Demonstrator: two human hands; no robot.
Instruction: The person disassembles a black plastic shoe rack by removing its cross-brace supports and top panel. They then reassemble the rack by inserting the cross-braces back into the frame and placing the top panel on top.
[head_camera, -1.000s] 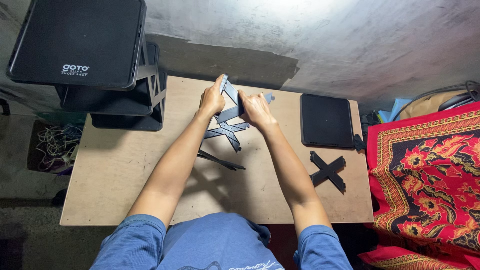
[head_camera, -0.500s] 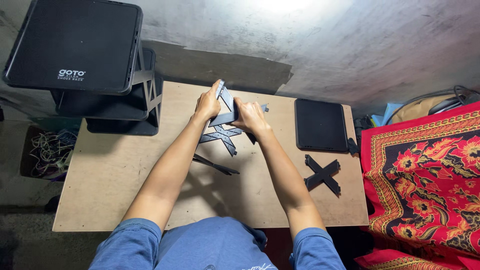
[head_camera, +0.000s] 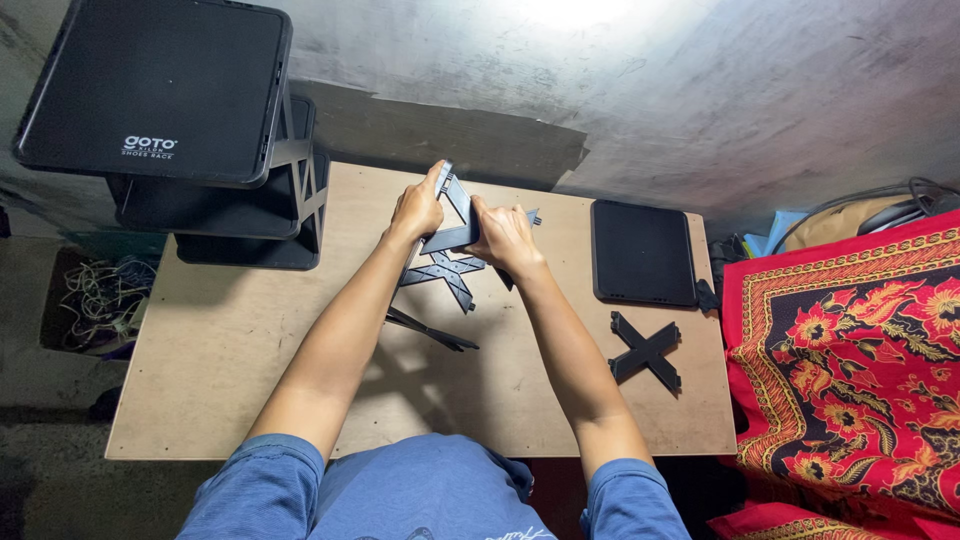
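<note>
Both grips closed on black cross brace, held just above worktop: left hand clamped on upright end, right hand wrapped over slanted bar. Two more braces lie just below grips; spare cross brace and flat black panel well right of right hand. Stacked black rack far left, apparently partly built; loose pieces judged unfitted. Forearms extended forward, converging, wrists bent inward.

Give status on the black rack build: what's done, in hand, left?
Done: black tiered plastic rack stands assembled. In hand: left hand and right hand grip a black X-shaped brace. Left, apparently: loose X brace and flat black shelf panel on the plywood table.
</note>
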